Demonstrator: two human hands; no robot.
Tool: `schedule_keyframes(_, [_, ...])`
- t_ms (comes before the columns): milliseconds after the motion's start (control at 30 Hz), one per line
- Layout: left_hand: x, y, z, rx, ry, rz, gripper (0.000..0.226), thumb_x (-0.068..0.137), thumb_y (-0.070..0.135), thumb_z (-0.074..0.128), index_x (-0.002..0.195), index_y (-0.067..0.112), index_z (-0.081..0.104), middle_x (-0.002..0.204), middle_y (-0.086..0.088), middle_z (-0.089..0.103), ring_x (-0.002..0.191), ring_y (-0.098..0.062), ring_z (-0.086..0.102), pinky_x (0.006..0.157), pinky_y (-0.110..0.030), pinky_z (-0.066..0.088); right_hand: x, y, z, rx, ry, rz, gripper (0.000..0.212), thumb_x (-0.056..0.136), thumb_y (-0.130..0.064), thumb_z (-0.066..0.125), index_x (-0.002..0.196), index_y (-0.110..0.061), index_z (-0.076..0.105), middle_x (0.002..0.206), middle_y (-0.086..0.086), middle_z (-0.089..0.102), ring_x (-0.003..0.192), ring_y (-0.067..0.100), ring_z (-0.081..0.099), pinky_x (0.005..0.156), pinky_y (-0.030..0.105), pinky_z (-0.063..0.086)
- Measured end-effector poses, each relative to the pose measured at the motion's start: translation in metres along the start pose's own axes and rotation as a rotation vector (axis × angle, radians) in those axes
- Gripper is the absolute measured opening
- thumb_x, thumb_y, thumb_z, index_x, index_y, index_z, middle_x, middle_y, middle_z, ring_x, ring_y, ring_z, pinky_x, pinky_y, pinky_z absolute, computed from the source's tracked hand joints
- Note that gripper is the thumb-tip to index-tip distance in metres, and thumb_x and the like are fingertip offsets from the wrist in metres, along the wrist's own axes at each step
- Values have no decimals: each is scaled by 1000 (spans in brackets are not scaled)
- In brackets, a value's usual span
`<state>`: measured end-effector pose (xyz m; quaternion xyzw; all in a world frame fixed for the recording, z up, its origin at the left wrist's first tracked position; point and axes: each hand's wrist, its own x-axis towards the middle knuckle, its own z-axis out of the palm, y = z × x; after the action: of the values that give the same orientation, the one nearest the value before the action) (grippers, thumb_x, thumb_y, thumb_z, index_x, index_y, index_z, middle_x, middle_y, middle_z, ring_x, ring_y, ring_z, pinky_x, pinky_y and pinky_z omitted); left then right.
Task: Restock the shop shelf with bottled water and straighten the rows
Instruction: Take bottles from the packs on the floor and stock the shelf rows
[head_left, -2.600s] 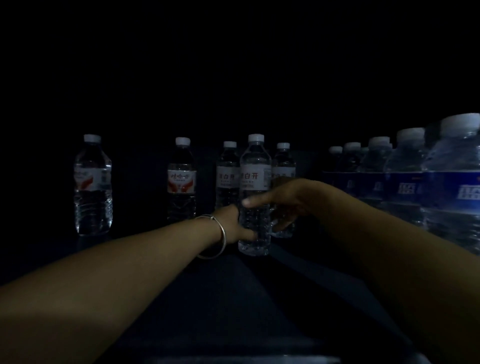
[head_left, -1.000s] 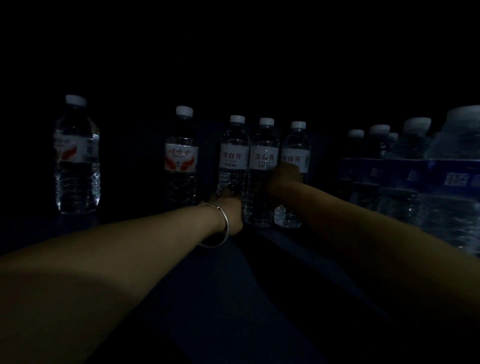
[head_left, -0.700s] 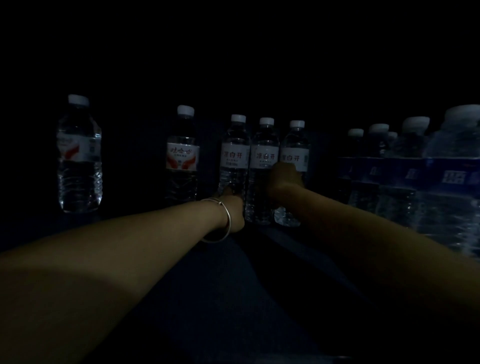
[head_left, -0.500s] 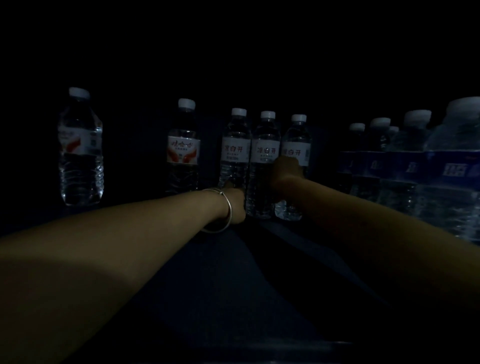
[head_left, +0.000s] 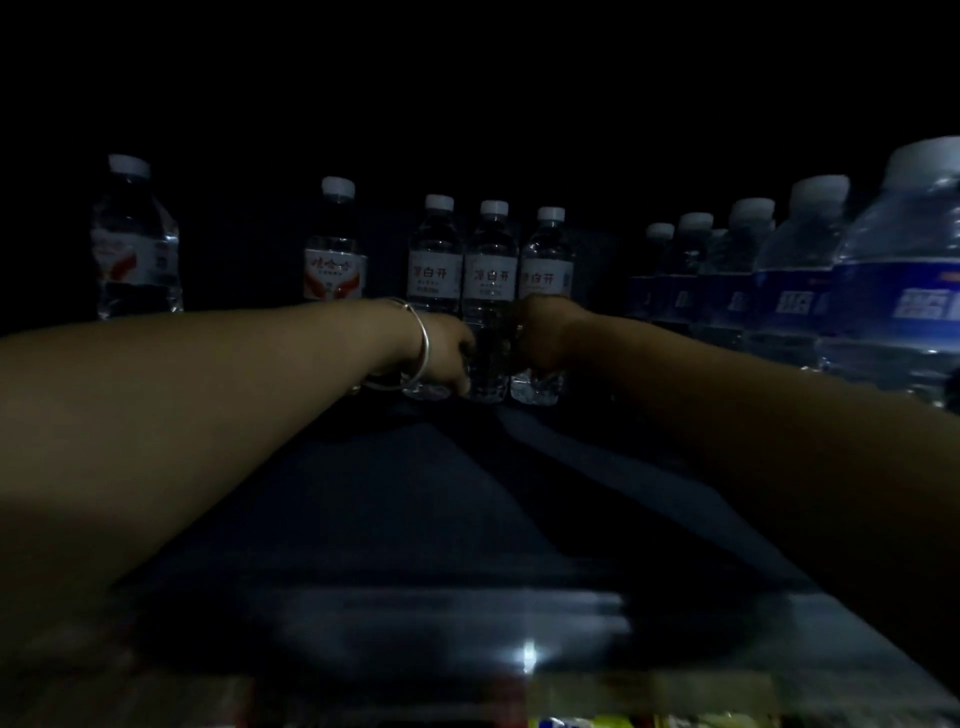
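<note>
- My left hand (head_left: 451, 353) and right hand (head_left: 537, 338) flank the middle bottle (head_left: 489, 291) low on its sides, at the back of the dark shelf (head_left: 441, 519).
- My fingers curl toward it; in this dimness I cannot tell whether they grasp.
- Bottles stand touching on either side.

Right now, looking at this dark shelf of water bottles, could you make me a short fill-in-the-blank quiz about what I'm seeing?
1. Side by side at the middle of the shelf stand ___ white-label bottles.
2. The silver bracelet is on the ___ wrist.
3. The row of bottles at the right has labels coloured ___.
4. All the bottle caps are ___.

Missing words: three; left; blue; white
</note>
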<state>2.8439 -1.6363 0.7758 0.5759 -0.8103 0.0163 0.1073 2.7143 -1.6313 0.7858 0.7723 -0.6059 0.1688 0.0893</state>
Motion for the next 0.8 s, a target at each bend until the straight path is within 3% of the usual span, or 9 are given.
schedule_keyframes(133, [-27, 26, -4, -73, 107, 11, 52, 86, 20, 64, 134, 11, 46, 134, -7, 51, 120, -24, 50, 102, -31, 42, -40, 9, -5, -29, 9, -96, 34, 95, -15, 50, 129, -10, 48, 130, 9, 52, 112, 22, 51, 90, 23, 38])
schedule_keyframes(267, [-58, 55, -5, -125, 158, 42, 42, 85, 19, 66, 124, 10, 54, 124, -7, 58, 110, -24, 55, 99, -34, 45, -88, 22, -15, -75, 80, -124, 31, 95, -15, 51, 124, -6, 51, 126, 11, 55, 113, 26, 52, 81, 23, 37])
schedule_keyframes(533, [-136, 125, 15, -334, 249, 315, 40, 82, 23, 68, 118, 11, 54, 114, -4, 58, 105, -22, 56, 94, -32, 46, -235, 47, -30, -174, 318, 75, 35, 82, -8, 55, 117, -2, 54, 114, 22, 61, 106, 40, 57, 86, 42, 48])
schedule_keyframes(633, [-166, 150, 40, -354, 291, 443, 41, 80, 24, 69, 116, 11, 53, 118, -6, 52, 105, -21, 53, 86, -26, 41, -287, 52, -23, -229, 375, 195, 34, 81, -5, 56, 115, -4, 54, 110, 21, 62, 103, 40, 56, 78, 40, 45])
schedule_keyframes(800, [-202, 187, 103, -401, 263, 588, 39, 80, 18, 66, 115, 10, 51, 122, -10, 46, 111, -24, 48, 92, -29, 41, -356, 65, 17, -244, 311, 331, 33, 82, -10, 56, 113, -2, 54, 112, 22, 61, 103, 40, 55, 75, 38, 42])
